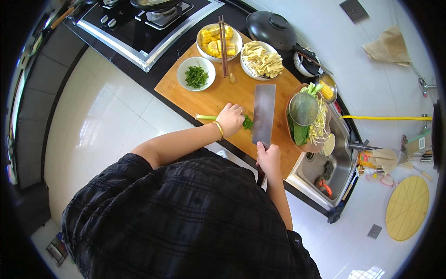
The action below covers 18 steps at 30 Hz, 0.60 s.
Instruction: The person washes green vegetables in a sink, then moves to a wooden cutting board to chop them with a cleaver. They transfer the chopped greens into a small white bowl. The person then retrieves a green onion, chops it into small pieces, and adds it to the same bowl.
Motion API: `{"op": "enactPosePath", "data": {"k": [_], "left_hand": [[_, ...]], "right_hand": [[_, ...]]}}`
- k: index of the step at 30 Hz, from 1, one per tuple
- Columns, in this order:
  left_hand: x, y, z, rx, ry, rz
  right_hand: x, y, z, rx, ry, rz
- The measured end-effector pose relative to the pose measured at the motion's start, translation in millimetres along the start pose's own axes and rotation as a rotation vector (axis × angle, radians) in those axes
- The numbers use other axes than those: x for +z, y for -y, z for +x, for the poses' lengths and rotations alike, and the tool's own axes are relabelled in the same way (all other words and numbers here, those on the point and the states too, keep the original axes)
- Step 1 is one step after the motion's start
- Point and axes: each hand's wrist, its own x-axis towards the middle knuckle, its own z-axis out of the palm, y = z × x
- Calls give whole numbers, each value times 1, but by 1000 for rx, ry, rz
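Observation:
My left hand point(230, 118) presses down on a bunch of green onion stalks point(206, 117) lying on a wooden cutting board point(218, 97); a gold bangle sits on that wrist. My right hand point(268, 156) grips the handle of a wide steel cleaver point(264, 114), whose blade stands just right of my left fingers. A small heap of chopped greens point(248, 123) lies between the blade and my left hand.
On the board's far side stand a small white bowl of chopped greens point(196, 74), a bowl of corn pieces point(218, 42) with chopsticks across it, and a bowl of pale tofu strips point(262, 59). A colander of vegetables point(307, 118), sink point(327, 169), black pot lid point(271, 29) and gas stove point(144, 23) surround it.

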Motion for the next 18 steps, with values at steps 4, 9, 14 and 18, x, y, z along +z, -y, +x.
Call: {"op": "enactPosePath", "data": {"k": [4, 9, 14, 18], "left_hand": [[0, 5, 6, -80, -22, -179], [-11, 48, 7, -349, -138, -464], [-21, 63, -14, -331, -174, -393], [-39, 46, -48, -168, -85, -290]], "right_hand": [[-5, -11, -1, 18, -10, -16], [-1, -15, -3, 0, 22, -17], [6, -8, -3, -51, 69, -228], [7, 9, -9, -36, 130, -355]]}}
